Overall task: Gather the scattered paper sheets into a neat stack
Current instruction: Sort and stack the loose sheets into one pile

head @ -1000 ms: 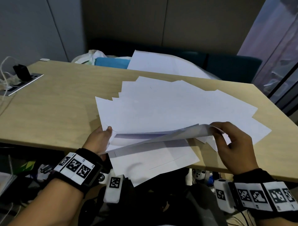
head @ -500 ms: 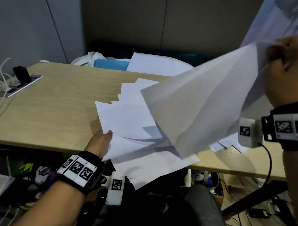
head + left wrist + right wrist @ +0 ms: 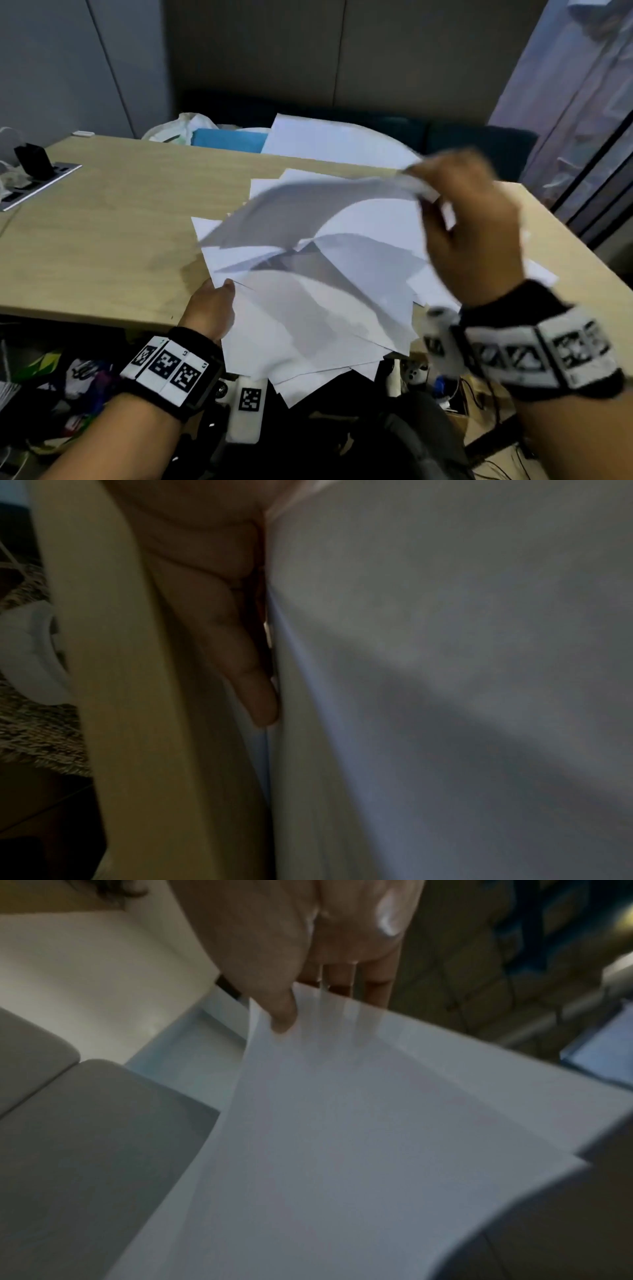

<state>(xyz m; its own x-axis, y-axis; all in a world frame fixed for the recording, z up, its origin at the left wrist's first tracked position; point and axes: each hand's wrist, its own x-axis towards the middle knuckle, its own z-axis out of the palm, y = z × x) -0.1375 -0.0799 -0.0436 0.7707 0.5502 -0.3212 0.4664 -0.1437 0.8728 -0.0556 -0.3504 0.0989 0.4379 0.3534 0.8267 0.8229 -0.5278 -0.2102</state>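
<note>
Several white paper sheets [image 3: 308, 308] lie fanned at the near edge of the wooden surface [image 3: 102, 222], some overhanging it. Light, limp and slippery (they bow when lifted), so corners suit best. Right hand [image 3: 469, 233] pinches one raised sheet [image 3: 308, 209]; left hand [image 3: 212, 308] grips the pile's edge. Grey walls behind.

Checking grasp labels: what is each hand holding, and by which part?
Right hand pinches a lifted sheet at its far corner, thumb on top. Left hand grips the paper pile at its near-left edge.
</note>
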